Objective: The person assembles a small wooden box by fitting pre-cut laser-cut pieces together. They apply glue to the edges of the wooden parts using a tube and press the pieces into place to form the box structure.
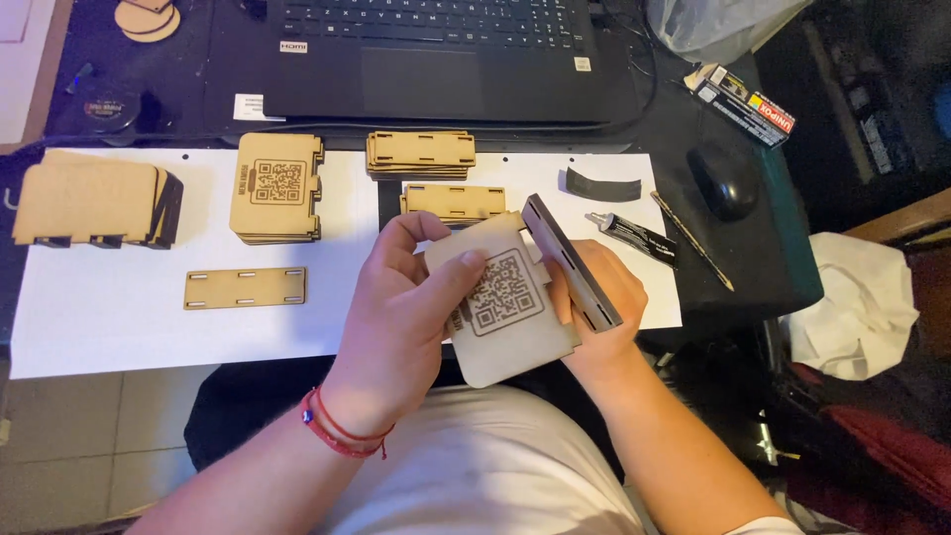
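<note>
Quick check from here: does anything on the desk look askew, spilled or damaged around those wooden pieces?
Nothing looks spilled or broken. The left hand holds an engraved wooden panel while the right hand presses a slotted strip against its edge. The glue tube lies on the white paper with no visible leak. The stacks of cut pieces sit tidy.

left hand (401,317) curling, thumb pressing toward 3 o'clock, wrist at 7 | right hand (599,307) gripping, fingers wrapping, forearm trailing toward 5 o'clock
</note>
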